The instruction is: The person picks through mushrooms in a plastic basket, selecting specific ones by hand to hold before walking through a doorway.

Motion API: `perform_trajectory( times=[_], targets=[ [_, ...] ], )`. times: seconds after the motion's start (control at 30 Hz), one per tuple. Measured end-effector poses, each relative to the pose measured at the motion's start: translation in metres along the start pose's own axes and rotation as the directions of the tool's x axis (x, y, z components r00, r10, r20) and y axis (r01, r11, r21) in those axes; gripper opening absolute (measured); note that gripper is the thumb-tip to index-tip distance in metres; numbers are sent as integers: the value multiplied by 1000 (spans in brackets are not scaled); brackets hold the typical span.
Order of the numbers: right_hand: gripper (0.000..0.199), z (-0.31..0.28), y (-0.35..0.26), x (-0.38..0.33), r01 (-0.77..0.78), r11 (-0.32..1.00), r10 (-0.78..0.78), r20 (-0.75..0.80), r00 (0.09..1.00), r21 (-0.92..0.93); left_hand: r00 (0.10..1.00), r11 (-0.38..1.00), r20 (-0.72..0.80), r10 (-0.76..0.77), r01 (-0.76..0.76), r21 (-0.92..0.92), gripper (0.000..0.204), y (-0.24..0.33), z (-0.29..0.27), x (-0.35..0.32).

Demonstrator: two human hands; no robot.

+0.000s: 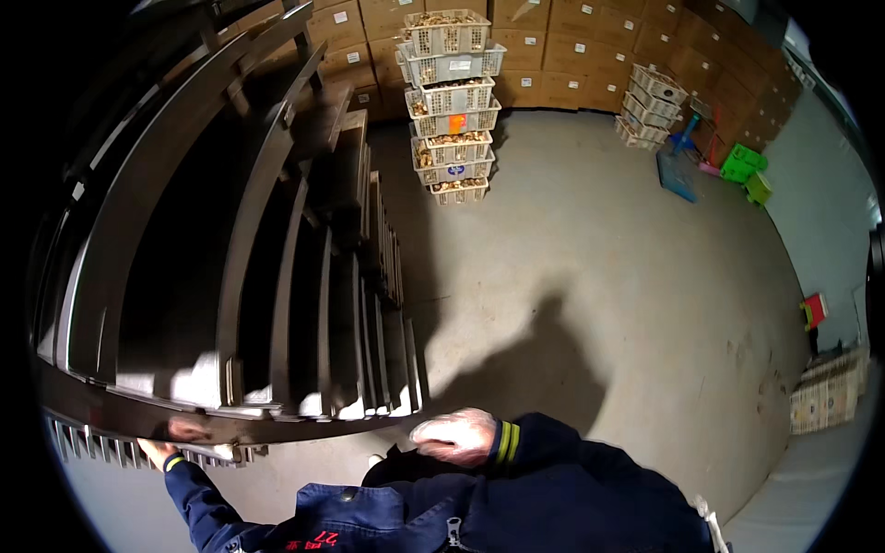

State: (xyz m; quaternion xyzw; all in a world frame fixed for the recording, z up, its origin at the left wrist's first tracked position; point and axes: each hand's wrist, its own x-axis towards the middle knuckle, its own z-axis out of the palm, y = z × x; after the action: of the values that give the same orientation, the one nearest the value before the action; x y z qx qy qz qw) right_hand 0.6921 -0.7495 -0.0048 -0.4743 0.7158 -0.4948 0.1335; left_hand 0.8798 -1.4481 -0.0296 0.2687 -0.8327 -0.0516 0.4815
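Note:
A tall dark metal rack (249, 428) with many stacked shelf levels fills the left side. At its near upright post is my left hand (155, 452), closed around the edge, its fingers partly hidden behind the metal. My right hand (456, 438) is in front of my body, just right of the rack's near post. It looks wrapped in a thin clear glove, and its fingers are curled into a fist. What lies inside that fist, if anything, is hidden. Both arms wear dark blue sleeves with yellow cuff stripes.
A tall stack of pale plastic crates (452, 120) filled with small brownish items stands ahead. Cardboard boxes (521, 51) line the back wall. Farther right are another crate stack (650, 106), a blue platform (676, 177) and green plastic containers (742, 164). White crates (825, 394) sit along the right wall.

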Motion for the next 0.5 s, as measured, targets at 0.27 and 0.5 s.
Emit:
perform_trajectory(
  times=[0.27,0.5],
  targets=[
    [23,-148,78,23,-311,948,277,313,908,62,589,623,288,-755,508,595,49,127,57,-313],
    [24,-223,218,83,-2,999,10,165,986,-49,-438,858,843,-313,249,449,36,333,260,-418]
  ],
)
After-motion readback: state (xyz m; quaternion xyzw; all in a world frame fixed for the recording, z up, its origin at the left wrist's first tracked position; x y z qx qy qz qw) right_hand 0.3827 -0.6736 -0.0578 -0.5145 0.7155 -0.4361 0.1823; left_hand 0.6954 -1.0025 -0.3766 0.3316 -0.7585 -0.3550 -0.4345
